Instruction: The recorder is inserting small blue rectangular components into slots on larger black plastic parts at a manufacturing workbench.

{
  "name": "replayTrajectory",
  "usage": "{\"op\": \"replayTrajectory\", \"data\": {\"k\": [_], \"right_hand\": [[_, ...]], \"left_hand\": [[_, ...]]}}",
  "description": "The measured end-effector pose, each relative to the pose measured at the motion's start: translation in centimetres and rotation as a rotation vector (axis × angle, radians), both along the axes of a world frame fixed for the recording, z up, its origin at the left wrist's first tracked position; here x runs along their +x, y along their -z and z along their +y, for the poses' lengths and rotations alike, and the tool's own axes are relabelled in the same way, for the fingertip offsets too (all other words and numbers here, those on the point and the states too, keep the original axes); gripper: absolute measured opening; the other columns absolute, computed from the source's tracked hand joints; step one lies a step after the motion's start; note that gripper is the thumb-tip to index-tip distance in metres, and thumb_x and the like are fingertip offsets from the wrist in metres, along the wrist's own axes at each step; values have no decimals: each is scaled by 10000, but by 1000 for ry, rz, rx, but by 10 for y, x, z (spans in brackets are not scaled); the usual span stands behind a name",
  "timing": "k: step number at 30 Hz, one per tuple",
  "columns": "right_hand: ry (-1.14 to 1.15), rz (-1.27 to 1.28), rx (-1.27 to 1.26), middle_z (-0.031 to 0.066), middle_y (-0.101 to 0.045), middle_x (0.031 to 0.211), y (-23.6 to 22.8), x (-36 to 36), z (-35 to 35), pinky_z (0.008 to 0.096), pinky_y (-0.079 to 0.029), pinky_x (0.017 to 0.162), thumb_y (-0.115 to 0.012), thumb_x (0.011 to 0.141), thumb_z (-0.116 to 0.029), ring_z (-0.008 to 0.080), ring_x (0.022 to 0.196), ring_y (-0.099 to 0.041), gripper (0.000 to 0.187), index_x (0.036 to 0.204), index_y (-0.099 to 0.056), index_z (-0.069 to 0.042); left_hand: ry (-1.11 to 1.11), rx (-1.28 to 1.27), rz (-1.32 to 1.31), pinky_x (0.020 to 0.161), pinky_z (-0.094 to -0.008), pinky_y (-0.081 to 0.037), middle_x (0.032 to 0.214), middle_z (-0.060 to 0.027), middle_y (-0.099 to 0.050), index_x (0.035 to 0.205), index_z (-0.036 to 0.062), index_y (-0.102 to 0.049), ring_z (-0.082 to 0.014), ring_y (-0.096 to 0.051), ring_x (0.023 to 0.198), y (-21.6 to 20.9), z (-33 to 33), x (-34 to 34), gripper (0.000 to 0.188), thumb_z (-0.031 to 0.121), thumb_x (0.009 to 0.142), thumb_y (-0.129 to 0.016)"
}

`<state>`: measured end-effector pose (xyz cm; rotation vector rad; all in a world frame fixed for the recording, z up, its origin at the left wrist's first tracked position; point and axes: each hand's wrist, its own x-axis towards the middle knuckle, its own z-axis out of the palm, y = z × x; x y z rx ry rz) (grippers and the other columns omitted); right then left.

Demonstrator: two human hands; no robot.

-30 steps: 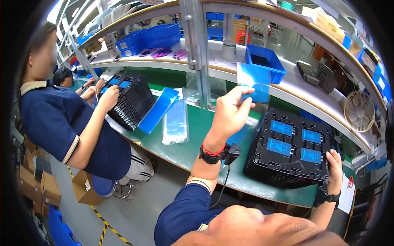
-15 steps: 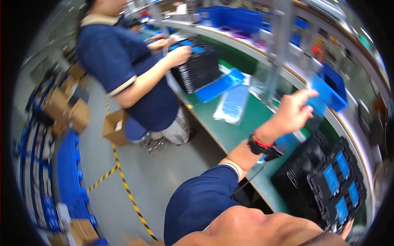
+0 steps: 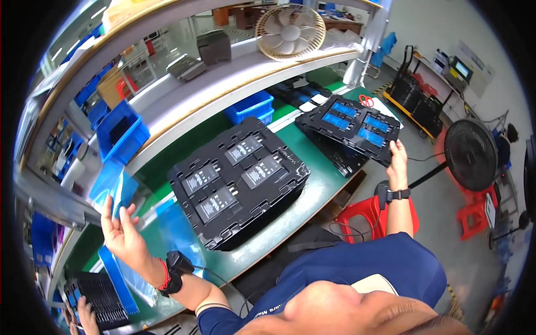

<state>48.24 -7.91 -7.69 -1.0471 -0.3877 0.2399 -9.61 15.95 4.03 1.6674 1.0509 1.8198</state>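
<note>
My left hand (image 3: 127,239) is raised at the left over the bench, pinching a thin blue plastic film (image 3: 116,188) between its fingers. On the right, my right hand (image 3: 397,162) grips the near right corner of a black plastic tray (image 3: 365,118) whose slots hold rectangles covered in blue film. That tray is tilted above other black trays (image 3: 341,159); whether it touches them I cannot tell. Between my hands stands a stack of black trays (image 3: 215,229). Its top tray holds several flat dark-grey battery packs (image 3: 262,172) with printed faces.
Blue bins (image 3: 124,134) stand along the shelf, and a small white fan (image 3: 290,33) sits on it. A co-worker's hand (image 3: 86,315) is at black trays, lower left. Blue film sheets (image 3: 177,226) lie on the green bench. A red stool (image 3: 357,218) and black fan (image 3: 472,148) are at right.
The view has swung to the right. The blue-filmed tray, earlier tilted against the stack, is now out to its right in my right hand. My left hand still has the film.
</note>
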Motion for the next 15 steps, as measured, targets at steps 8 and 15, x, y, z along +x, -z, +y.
{"op": "replayTrajectory", "data": {"k": [8, 15], "right_hand": [[445, -311, -856, 121, -601, 967, 79, 17, 23, 282, -508, 694, -667, 798, -124, 175, 828, -597, 392, 1097, -488, 56], [601, -352, -876, 172, -599, 983, 102, 3, 51, 330, -501, 722, -737, 713, -247, 233, 834, -603, 572, 1126, -517, 83]], "left_hand": [[-16, -35, 68, 582, -181, -474, 1140, -124, -594, 1258, -36, -461, -106, -630, 792, 2, -6, 9, 365, 7, 899, -503], [-23, -46, 72, 580, -183, -475, 1075, -118, -611, 1250, -29, -475, -114, -635, 786, 0, 4, 8, 358, 6, 895, -507]]}}
